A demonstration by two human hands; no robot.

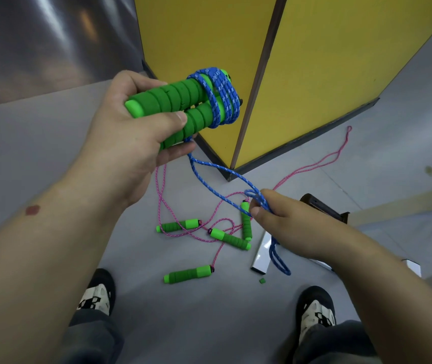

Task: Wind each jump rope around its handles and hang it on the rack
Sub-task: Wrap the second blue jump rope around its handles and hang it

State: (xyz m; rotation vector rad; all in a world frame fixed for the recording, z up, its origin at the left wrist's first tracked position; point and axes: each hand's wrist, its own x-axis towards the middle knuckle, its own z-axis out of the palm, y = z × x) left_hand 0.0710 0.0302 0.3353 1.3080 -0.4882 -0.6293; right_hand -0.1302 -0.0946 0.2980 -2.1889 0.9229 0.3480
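The left hand (pixel 130 127) is raised at chest height, palm turned inward, its fingers and thumb curled round two green foam handles (pixel 173 106) held side by side. Blue rope (pixel 220 98) coils around their far ends and trails down to the right hand (pixel 283 227), held lower, which pinches a loop of it. Pink jump ropes (pixel 217 227) lie tangled on the grey floor (pixel 209 324).
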